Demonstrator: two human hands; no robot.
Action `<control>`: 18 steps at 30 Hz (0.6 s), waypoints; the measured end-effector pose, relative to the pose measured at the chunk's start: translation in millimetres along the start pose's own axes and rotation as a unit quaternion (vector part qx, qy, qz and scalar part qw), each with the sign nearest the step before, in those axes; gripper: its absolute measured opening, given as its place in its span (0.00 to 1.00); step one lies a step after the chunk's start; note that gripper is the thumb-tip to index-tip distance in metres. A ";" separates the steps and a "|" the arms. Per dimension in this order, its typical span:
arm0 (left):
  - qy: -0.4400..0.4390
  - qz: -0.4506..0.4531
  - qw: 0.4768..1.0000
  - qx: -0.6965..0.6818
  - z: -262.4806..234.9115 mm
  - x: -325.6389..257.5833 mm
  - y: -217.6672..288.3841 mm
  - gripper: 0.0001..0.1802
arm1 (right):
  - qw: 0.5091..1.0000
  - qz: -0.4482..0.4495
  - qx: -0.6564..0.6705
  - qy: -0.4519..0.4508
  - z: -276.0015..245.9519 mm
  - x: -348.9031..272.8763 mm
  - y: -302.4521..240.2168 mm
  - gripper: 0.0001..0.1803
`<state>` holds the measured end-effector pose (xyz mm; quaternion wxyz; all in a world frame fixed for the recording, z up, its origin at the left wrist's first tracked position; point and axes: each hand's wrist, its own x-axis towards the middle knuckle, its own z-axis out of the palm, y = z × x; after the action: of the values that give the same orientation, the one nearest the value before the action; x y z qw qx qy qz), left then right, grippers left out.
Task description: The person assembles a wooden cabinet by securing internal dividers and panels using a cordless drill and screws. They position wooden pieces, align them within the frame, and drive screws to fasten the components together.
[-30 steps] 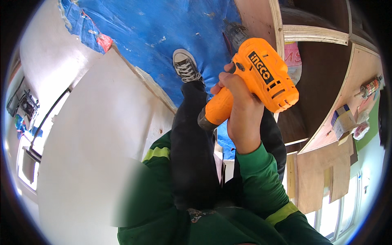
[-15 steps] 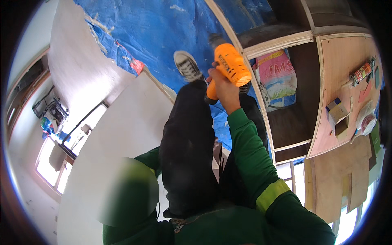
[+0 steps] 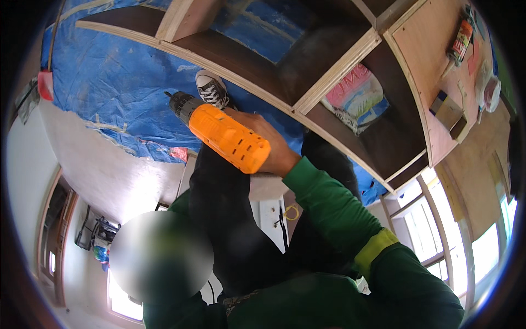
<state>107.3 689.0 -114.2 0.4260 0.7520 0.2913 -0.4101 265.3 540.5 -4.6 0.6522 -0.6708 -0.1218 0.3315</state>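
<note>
My right hand [image 3: 271, 151] is closed around the grip of the orange power drill [image 3: 227, 137] — fingers wrapped tight, handle mostly hidden under the palm. The drill's body runs up and to the left from the hand, its dark chuck [image 3: 178, 101] at the far end with a thin bit showing past it. The drill sits over the blue tarp [image 3: 126, 93], with my sneaker [image 3: 211, 89] just beside the chuck. I cannot find my left hand in this view.

Green sleeve [image 3: 329, 203] with a yellow band runs from the wrist down to the lower right. My dark trouser leg [image 3: 224, 219] lies under the drill and leads up to the sneaker.

Outward — a plywood shelf unit [image 3: 339, 68] with open compartments curves across the top. One compartment holds a printed sack [image 3: 356, 98], pink and light blue, lying against the shelf's back panel. The compartments to its left show only tarp through them. On the unit's flat top at the right stand a tube-shaped cartridge [image 3: 461, 38] and a small cardboard box [image 3: 449, 112], well apart from the drill. A pale board [image 3: 109, 170] lies at the tarp's lower edge.
</note>
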 end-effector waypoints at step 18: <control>0.013 0.041 0.979 0.201 -154.2 -19.4 -15.7 0.11 | 0.996 0.042 -0.030 0.071 -75.1 -135.6 -9.1 0.24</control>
<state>142.2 830.2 -57.4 0.2786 0.8389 0.1771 -0.4328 211.3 401.2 37.5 0.6243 -0.7162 -0.0571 0.3066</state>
